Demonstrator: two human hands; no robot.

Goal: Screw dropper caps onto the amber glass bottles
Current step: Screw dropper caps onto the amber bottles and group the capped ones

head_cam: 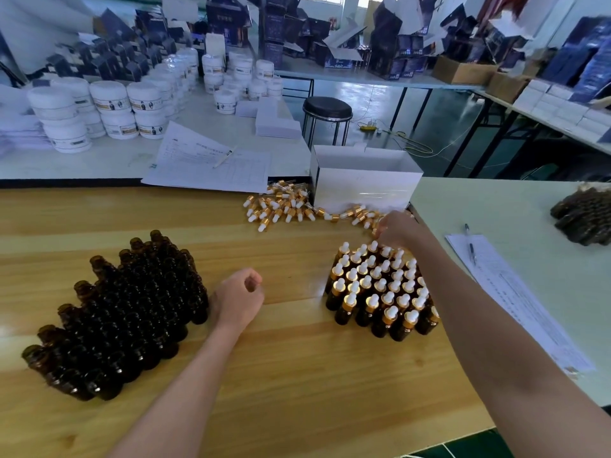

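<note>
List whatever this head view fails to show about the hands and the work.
- Right hand: its own back hides the fingertips at the loose dropper caps, so it is unclear whether it holds a cap.
- Left hand: the curled fingers face down, so anything they hold is hidden.
- Capped bottles: the right forearm overlaps their right side, so the count is unclear.
- Dark pile: blurred and cut off by the right edge.
</note>
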